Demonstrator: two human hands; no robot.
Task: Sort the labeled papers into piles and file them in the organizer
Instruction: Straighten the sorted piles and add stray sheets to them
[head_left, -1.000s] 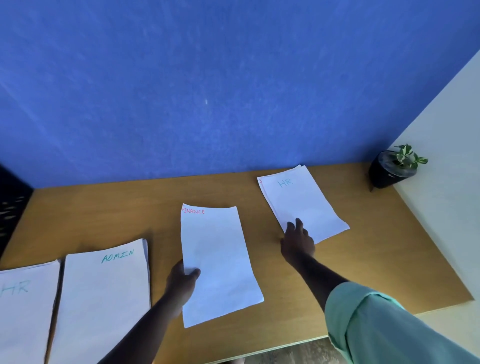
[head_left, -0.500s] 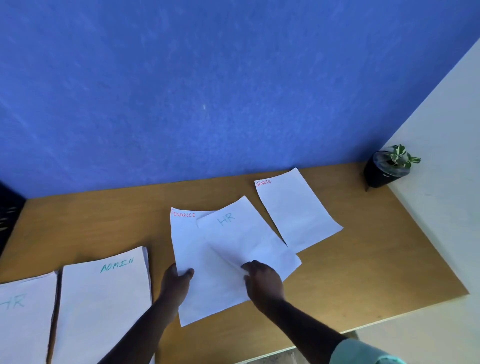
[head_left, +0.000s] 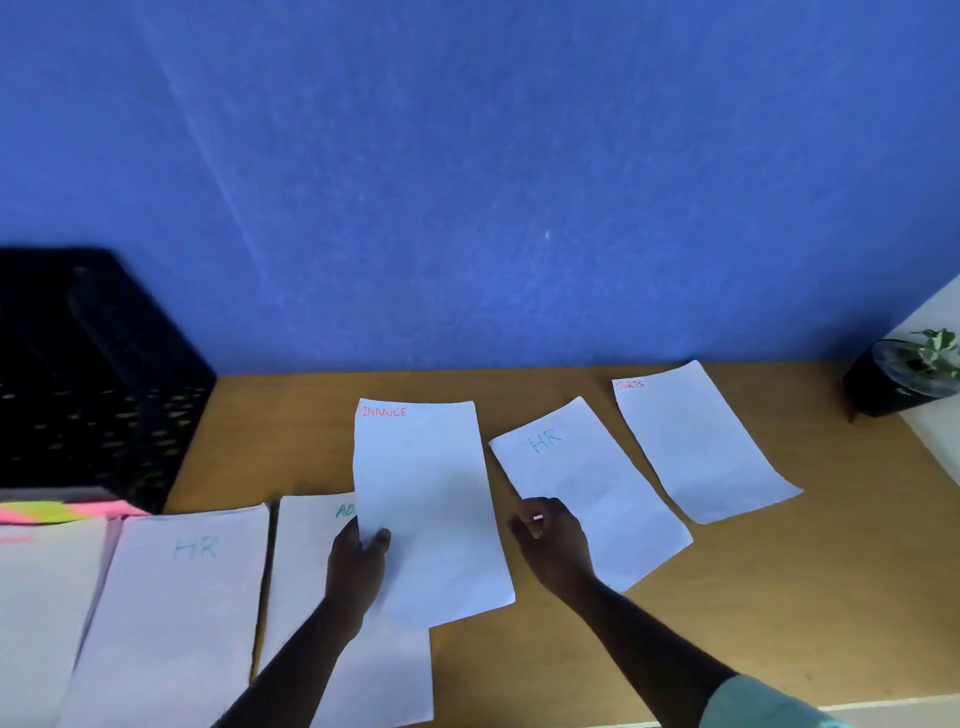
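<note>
On the wooden desk (head_left: 779, 597), the left hand (head_left: 358, 566) pinches the FINANCE sheet (head_left: 426, 499) while the right hand (head_left: 550, 540) grips the loose HR sheet (head_left: 597, 483).

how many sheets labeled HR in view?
2. One HR sheet tops the pile near the front left; the other HR sheet lies under the right hand. More may be hidden inside piles.

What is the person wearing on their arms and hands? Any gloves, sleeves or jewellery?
No gloves: both hands are bare. The right hand shows a small pale glint on one finger, perhaps a ring, too blurred to be sure. The right arm has a light teal sleeve pushed up near the elbow. The left hand and forearm show no sleeve in view.
</note>
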